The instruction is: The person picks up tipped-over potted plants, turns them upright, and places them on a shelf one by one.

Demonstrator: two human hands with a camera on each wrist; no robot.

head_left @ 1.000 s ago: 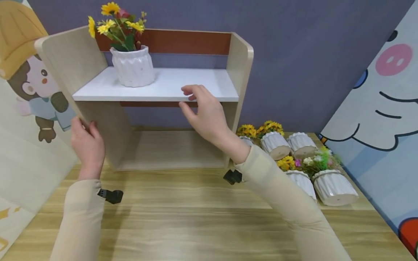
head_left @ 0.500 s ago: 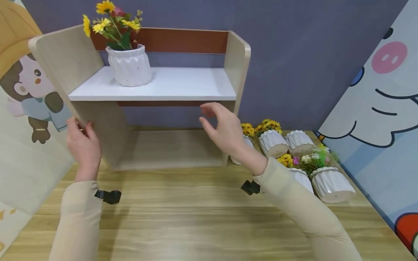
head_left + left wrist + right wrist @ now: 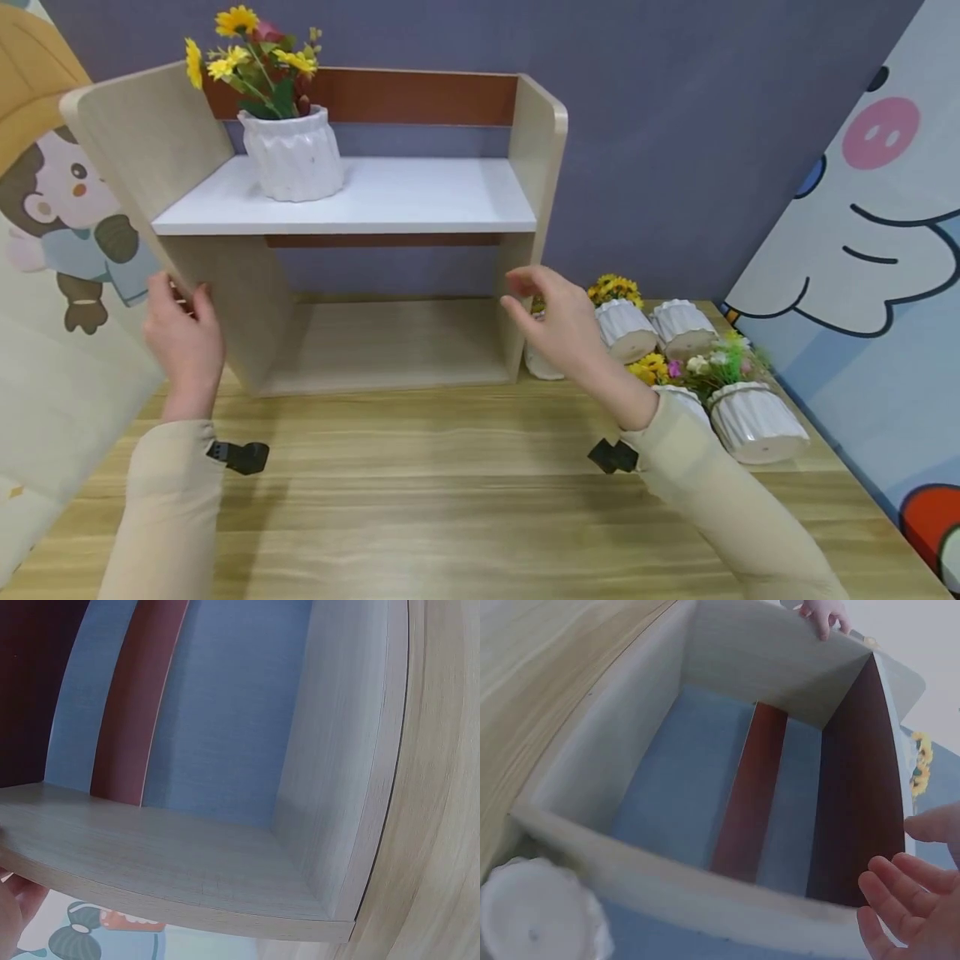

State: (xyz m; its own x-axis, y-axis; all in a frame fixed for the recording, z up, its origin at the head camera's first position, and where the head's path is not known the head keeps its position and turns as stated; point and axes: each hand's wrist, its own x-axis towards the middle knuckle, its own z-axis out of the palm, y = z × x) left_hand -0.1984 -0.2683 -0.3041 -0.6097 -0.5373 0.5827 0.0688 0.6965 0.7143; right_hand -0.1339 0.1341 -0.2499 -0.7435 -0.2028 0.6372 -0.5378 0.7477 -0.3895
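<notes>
My left hand [image 3: 183, 346] grips the left side panel of the wooden shelf [image 3: 390, 346], thumb on its inner face. In the left wrist view, part of that hand [image 3: 16, 907] shows at the lower left by the panel edge. My right hand [image 3: 562, 325], fingers loosely bent and holding nothing, is in front of the right side panel; whether it touches the panel I cannot tell. The right wrist view shows its spread fingers [image 3: 911, 896] near the panel. On the white upper board [image 3: 435, 196] stands a white pot [image 3: 294, 158] with yellow flowers [image 3: 236, 21].
Several white flower pots lie tipped on the wooden table [image 3: 420, 500] right of the shelf, including a front one [image 3: 757, 423] and a back one [image 3: 682, 327]. One pot [image 3: 544, 911] shows beside the panel in the right wrist view. A grey-blue wall [image 3: 660, 125] stands behind.
My right hand has moved right and down from in front of the upper board to the right side panel. My left hand keeps its hold, and the head view has shifted slightly.
</notes>
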